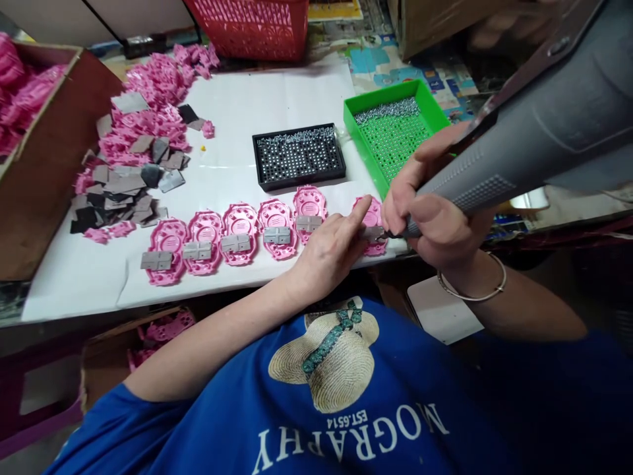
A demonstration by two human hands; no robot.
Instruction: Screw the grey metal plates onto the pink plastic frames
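Observation:
My right hand (pixel 435 211) is wrapped around a grey electric screwdriver (pixel 514 145), its tip pointing down-left onto a small grey plate (pixel 372 233). That plate lies across a pink plastic part (pixel 368 209) at the right end of a row. My left hand (pixel 329 254) steadies this part from the left, index finger stretched over it; the thumb is mostly hidden. Several more pink parts continue the row to the left, such as this pink housing (pixel 240 221), each with a grey plate across its lower half.
Behind the row are a black screw tray (pixel 299 178) and a green screw tray (pixel 366 142). Loose pink parts (pixel 153 86) and grey plates (pixel 123 191) are heaped at left, beside a cardboard box (pixel 64 132). A red basket (pixel 252 30) stands at the back.

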